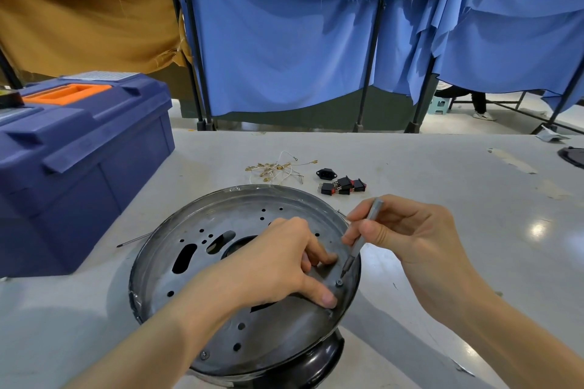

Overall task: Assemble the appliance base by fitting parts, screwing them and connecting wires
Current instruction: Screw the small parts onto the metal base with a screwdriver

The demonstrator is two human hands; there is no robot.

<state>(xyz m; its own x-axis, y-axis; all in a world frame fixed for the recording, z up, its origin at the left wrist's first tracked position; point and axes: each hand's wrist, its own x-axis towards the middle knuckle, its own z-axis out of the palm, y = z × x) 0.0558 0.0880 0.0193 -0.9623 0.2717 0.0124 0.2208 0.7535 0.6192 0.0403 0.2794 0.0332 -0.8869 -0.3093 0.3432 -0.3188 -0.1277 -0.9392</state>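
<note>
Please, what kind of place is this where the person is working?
Probably a workshop or assembly station: a blue toolbox stands on the worktable, loose switches and terminal wires lie ready, and cloth-draped partitions screen it.

We look across a pale grey table (410, 161) that runs on beyond the left hand (268, 265) and the right hand (420, 230), with bright spots of reflected light (538, 227) to the right of the right hand. Far beyond both hands, blue cloth (284, 50) hangs over black poles (373, 66), a dark green panel (316, 117) below it. Beyond and left of the left hand hangs ochre cloth (79, 9). Beyond and right of the right hand we see a pale, glossy floor (458, 125) and a small green stool (439, 105).
</note>
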